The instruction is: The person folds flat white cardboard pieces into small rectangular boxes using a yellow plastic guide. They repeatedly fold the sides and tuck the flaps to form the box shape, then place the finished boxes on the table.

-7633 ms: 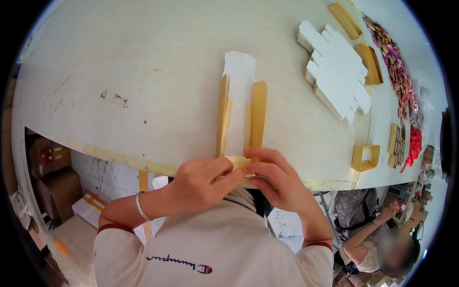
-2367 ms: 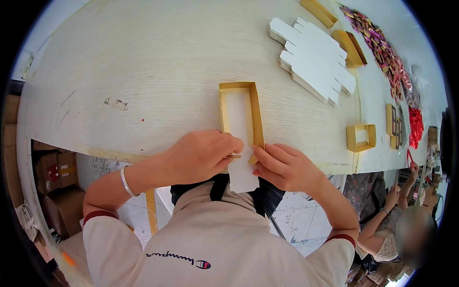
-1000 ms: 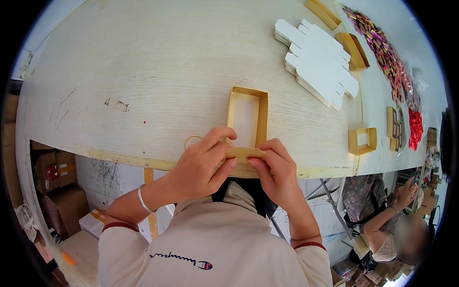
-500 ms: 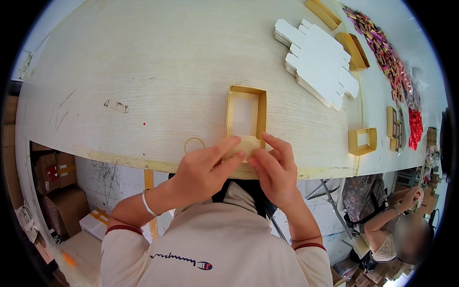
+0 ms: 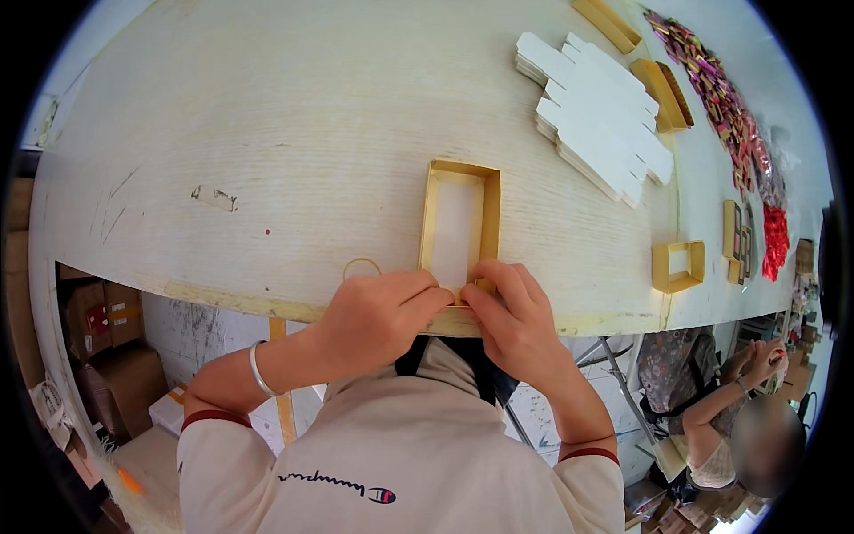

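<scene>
A gold cardboard box (image 5: pixel 490 214) with a white floor lies open-topped at the table's front edge, its long sides running away from me. My left hand (image 5: pixel 382 307) pinches the near wall of the box from the left, fingers curled over its rim. From the right, my right hand (image 5: pixel 509 303) grips the same wall close to the near right corner. The fingertips of both hands nearly meet there and hide most of that wall. Beside my left hand lies a thin yellowish rubber band (image 5: pixel 362 260) on the table.
A stack of flat white die-cut card blanks (image 5: pixel 600 111) lies at the far right. Gold boxes (image 5: pixel 678 267) stand along the right side, near a heap of small wrapped pieces (image 5: pixel 712 93) and a red pile (image 5: pixel 774 240). Another person (image 5: pixel 712 436) sits at the lower right.
The near flap, which lay folded over the box, is now up as a wall or tucked in under my fingers. Both hands have drawn closer to the near edge.
</scene>
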`<action>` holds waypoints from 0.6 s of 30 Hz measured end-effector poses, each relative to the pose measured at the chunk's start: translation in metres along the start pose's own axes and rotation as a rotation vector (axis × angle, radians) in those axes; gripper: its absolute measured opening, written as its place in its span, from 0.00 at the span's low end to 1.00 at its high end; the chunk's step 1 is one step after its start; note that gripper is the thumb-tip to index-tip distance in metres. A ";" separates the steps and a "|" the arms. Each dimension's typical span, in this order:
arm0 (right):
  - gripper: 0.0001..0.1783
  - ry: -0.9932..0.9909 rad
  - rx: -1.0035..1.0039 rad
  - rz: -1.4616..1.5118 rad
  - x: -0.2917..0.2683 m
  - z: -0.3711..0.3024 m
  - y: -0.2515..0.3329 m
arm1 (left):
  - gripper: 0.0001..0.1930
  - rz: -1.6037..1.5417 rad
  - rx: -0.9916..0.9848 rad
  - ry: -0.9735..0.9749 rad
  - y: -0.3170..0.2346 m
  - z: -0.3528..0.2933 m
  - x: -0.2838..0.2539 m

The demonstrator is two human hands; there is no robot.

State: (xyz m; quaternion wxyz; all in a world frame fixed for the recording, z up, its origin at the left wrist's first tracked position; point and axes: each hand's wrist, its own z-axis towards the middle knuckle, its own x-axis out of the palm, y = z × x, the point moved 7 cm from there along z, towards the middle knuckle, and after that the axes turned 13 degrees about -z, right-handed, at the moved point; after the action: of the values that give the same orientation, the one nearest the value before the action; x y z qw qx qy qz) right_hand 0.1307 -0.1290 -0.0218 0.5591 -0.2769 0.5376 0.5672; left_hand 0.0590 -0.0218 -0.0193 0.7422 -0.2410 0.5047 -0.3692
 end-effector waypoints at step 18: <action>0.13 0.177 -0.170 0.405 -0.009 0.012 -0.025 | 0.11 -0.086 -0.079 0.130 0.000 0.006 0.002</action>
State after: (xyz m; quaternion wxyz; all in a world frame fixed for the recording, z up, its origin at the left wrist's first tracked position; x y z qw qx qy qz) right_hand 0.1599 -0.1261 -0.0178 0.3594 -0.2580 0.5792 0.6846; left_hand 0.0654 -0.0234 -0.0183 0.6812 -0.2669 0.5553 -0.3954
